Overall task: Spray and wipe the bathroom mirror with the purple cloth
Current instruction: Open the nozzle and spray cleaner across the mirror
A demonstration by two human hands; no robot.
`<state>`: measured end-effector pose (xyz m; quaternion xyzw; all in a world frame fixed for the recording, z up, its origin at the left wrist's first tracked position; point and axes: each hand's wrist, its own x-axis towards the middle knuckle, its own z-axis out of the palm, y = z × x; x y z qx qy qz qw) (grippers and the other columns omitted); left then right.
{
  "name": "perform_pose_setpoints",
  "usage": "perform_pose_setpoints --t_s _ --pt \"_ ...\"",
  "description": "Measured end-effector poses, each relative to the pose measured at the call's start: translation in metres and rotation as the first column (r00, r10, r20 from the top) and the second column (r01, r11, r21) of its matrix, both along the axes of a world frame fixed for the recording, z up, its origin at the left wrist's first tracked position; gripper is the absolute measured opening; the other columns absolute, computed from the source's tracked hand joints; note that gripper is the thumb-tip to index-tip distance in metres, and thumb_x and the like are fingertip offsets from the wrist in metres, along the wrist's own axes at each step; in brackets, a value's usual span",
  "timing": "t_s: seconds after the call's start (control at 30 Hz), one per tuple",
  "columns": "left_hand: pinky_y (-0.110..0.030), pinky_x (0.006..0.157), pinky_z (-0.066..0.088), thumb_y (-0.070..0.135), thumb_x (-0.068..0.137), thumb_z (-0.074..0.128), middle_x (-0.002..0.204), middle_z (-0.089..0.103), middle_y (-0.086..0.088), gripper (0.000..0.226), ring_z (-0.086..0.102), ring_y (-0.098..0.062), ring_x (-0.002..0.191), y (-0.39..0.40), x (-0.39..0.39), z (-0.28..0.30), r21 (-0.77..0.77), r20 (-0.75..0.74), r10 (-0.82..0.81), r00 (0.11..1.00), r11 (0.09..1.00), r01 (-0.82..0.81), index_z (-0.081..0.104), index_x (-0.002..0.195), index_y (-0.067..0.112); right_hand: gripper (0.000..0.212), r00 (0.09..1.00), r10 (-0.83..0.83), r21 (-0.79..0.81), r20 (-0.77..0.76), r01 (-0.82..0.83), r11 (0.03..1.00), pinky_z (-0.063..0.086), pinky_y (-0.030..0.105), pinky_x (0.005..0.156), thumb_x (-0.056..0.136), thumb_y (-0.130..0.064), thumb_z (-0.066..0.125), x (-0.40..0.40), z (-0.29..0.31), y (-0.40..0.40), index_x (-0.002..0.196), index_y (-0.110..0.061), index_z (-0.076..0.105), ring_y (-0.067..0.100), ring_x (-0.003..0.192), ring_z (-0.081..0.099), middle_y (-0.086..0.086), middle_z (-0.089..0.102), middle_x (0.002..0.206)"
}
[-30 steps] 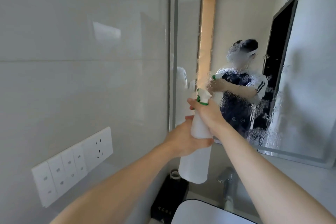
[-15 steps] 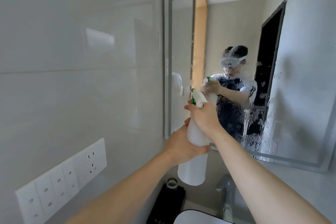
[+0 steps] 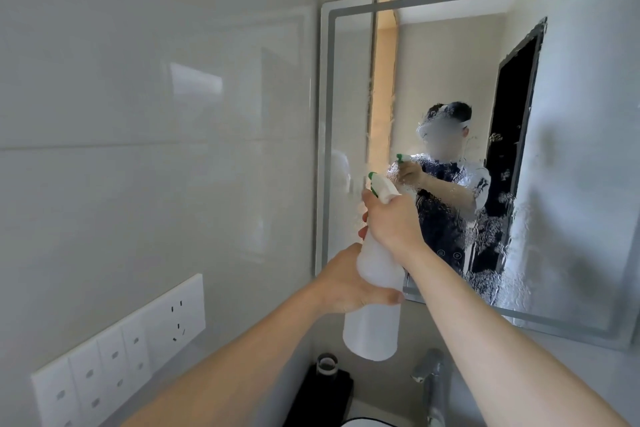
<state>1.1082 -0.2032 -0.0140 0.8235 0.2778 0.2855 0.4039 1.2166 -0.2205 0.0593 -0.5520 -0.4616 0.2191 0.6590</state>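
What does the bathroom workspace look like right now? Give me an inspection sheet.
Surface: mirror wet with droplets and runs across its lower middle and right; left strip looks drier.
Job's things: white spray bottle held up at the mirror; purple cloth not seen.
Clutter: black item below the bottle; faucet.
Grippers: left hand grips the bottle's body; right hand around its neck at the trigger.
Cables: nothing seen.
Surroundings: tiled wall; socket panel.

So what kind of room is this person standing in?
Most likely a bathroom: a framed wall mirror wet with spray hangs over a metal tap, with the rim of a white basin below and glossy tiled walls.
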Motion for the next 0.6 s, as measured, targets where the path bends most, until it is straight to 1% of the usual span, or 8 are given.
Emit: perform_pose_setpoints --t_s 0.07,0.13,0.23,0.3,0.37,0.43,0.5,0.6 --pt "-0.049 0.098 0.058 0.045 0.054 0.089 0.11 0.075 0.002 0.068 0.071 -0.018 0.105 -0.001 0.001 0.004 0.02 -0.009 -0.001 1.0 1.0 0.001 0.066 0.115 0.027 0.023 1.0 -0.012 -0.002 -0.002 0.012 1.0 0.049 0.038 0.053 0.096 -0.023 0.063 0.003 0.002 -0.002 0.088 -0.001 0.063 0.021 0.038 0.061 0.015 0.059 0.069" --pt "-0.047 0.097 0.058 0.046 0.055 0.088 0.109 0.075 0.003 0.067 0.071 -0.017 0.104 -0.003 0.001 0.009 0.03 -0.005 -0.008 1.0 1.0 0.008 0.065 0.114 0.027 0.024 1.0 -0.008 -0.01 -0.004 0.008 1.0 0.049 0.032 0.05 0.097 -0.021 0.062 0.006 0.005 -0.003 0.093 0.003 0.066 0.021 0.039 0.061 0.013 0.065 0.074" --pt "-0.045 0.094 0.059 0.045 0.059 0.086 0.106 0.074 0.002 0.059 0.071 -0.017 0.101 -0.004 0.002 0.024 0.061 -0.023 -0.018 1.0 0.998 0.02 0.064 0.111 0.027 0.018 0.998 0.052 0.0 -0.046 -0.052 0.999 0.053 0.038 0.057 0.094 -0.011 0.061 0.012 0.016 -0.004 0.103 0.002 0.07 0.022 0.041 0.06 0.014 0.072 0.091" --pt "-0.041 0.09 0.06 0.04 0.065 0.087 0.103 0.074 0.002 0.049 0.072 -0.018 0.099 -0.003 0.001 0.034 0.069 -0.033 -0.035 0.999 0.997 0.037 0.065 0.107 0.027 0.018 0.996 0.061 -0.005 -0.063 -0.062 0.998 0.053 0.04 0.059 0.091 -0.007 0.06 0.014 0.026 -0.004 0.103 0.004 0.069 0.02 0.04 0.06 0.015 0.068 0.087" --pt "-0.033 0.084 0.058 0.035 0.071 0.089 0.101 0.073 0.005 0.042 0.071 -0.016 0.098 -0.002 0.001 0.043 0.08 -0.04 -0.034 0.999 0.996 0.037 0.064 0.105 0.03 0.023 0.998 0.053 -0.043 -0.045 -0.055 0.998 0.052 0.039 0.058 0.091 -0.008 0.062 0.015 0.035 -0.005 0.105 0.009 0.068 0.02 0.039 0.06 0.016 0.065 0.079" --pt "-0.026 0.08 0.053 0.03 0.077 0.089 0.1 0.071 0.008 0.038 0.069 -0.013 0.097 -0.001 -0.001 0.048 0.094 -0.051 -0.027 0.998 0.995 0.032 0.063 0.104 0.032 0.027 0.998 0.065 -0.063 -0.022 -0.066 0.996 0.051 0.037 0.057 0.09 -0.008 0.062 0.014 0.042 -0.005 0.108 0.011 0.067 0.021 0.04 0.062 0.022 0.067 0.083" --pt "-0.024 0.079 0.051 0.028 0.078 0.089 0.098 0.072 0.009 0.035 0.069 -0.011 0.095 -0.001 -0.002 0.05 0.102 -0.051 -0.019 0.999 0.995 0.024 0.064 0.102 0.031 0.028 0.997 0.071 -0.059 0.004 -0.07 0.996 0.052 0.034 0.054 0.092 -0.01 0.063 0.013 0.044 -0.004 0.109 0.011 0.066 0.019 0.04 0.062 0.021 0.073 0.092" --pt "-0.025 0.081 0.053 0.032 0.076 0.089 0.098 0.073 0.009 0.036 0.071 -0.012 0.096 -0.001 -0.003 0.053 0.107 -0.047 -0.003 0.999 0.994 0.008 0.065 0.103 0.031 0.031 0.998 0.06 -0.051 0.012 -0.06 0.997 0.052 0.03 0.049 0.094 -0.017 0.064 0.011 0.046 0.0 0.107 0.011 0.067 0.018 0.041 0.062 0.014 0.072 0.081"
